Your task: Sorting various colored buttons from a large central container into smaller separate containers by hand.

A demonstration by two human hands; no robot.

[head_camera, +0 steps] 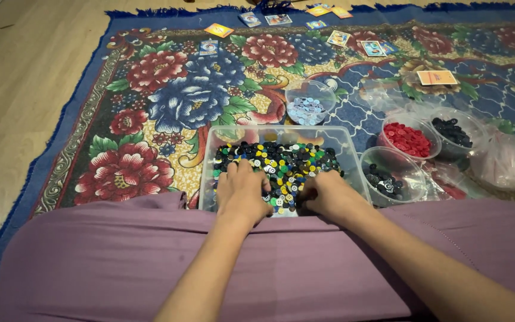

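Mixed black, yellow, green and blue plastic buttons (287, 156) fill a clear rectangular plastic tub (347, 143); the left hand (241, 189) is spread flat on them, the right hand (328, 194) curled, its grasp hidden. A flowered blue-bordered rug (168, 95) covers pale wooden floor (13, 89).

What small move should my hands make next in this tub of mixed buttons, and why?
Probably pinch one colour, say a red button, from the clear tub with the right hand. Both the right and the left hand rest on the mixed buttons, while the bowls beside it each hold one colour, like the red buttons.
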